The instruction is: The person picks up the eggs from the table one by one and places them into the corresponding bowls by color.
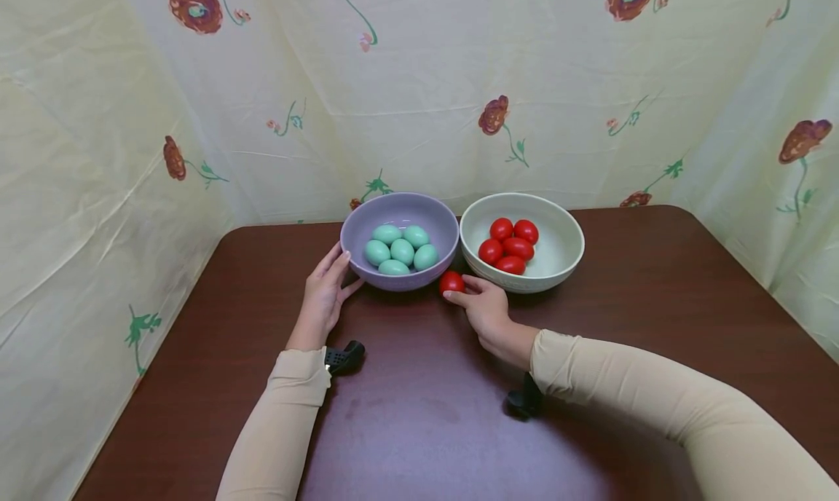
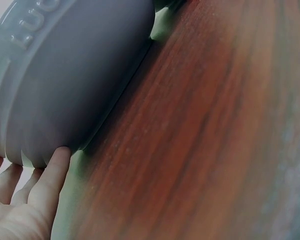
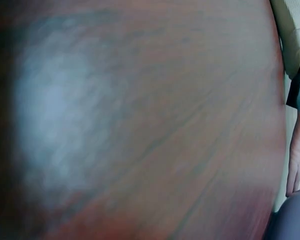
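My right hand (image 1: 488, 313) pinches a red egg (image 1: 451, 282) between thumb and fingers, low in front of the gap between two bowls. At the left stands a purple bowl (image 1: 400, 282) with several pale green eggs (image 1: 402, 252) in it. Several red eggs (image 1: 518, 249) lie in the white bowl (image 1: 560, 250) on the right. With fingers fairly straight, my left hand (image 1: 321, 297) touches the purple bowl's left side. The left wrist view shows those fingertips (image 2: 62, 151) against the bowl's outer wall, near its base. The right wrist view leaves out the right hand and its egg.
Both bowls stand side by side near the back edge of the dark brown table (image 1: 406, 413). A flowered cloth (image 1: 406, 108) hangs close behind them and along the sides. Each wrist wears a black camera mount, the left one (image 1: 347, 358) above the tabletop.
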The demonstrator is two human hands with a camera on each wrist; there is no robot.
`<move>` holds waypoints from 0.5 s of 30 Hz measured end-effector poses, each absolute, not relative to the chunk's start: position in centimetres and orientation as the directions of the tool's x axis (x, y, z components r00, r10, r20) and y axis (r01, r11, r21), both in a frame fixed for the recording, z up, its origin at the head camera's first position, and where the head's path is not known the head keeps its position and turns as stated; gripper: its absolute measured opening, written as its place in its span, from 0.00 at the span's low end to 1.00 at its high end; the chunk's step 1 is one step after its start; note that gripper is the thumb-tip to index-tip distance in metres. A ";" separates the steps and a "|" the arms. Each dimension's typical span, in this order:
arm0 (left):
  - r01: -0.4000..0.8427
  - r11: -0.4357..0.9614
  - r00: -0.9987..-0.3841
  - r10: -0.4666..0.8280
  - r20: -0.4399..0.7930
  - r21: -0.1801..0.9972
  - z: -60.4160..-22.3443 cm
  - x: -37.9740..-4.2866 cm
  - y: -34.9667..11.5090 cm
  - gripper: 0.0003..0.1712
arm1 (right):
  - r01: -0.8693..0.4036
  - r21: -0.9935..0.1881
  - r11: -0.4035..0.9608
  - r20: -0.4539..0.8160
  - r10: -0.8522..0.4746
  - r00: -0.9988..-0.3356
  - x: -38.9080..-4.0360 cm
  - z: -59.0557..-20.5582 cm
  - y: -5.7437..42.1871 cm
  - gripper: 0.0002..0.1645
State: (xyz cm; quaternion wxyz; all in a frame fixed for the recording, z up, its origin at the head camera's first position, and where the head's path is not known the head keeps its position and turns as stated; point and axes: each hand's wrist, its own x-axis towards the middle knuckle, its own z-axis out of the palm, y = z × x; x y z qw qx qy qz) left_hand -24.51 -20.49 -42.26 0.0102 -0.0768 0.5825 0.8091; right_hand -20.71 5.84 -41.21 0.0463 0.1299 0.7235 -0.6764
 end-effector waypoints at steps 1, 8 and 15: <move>-0.105 -0.321 -0.988 -0.074 -0.135 0.941 -42.3 -24.5 -20.5 0.33 | 0.250 -0.966 0.060 -0.241 0.124 -0.963 -20.7 -41.2 5.9 0.32; -0.109 -0.315 -0.987 -0.076 -0.140 0.943 -42.5 -24.3 -20.6 0.34 | 0.292 -0.954 0.075 -0.285 0.090 -0.954 -20.4 -40.8 6.8 0.30; -0.100 -0.314 -0.989 -0.071 -0.128 0.944 -42.0 -24.2 -20.6 0.34 | 0.311 -0.943 -0.122 -0.313 -0.004 -0.950 -19.9 -36.9 8.6 0.32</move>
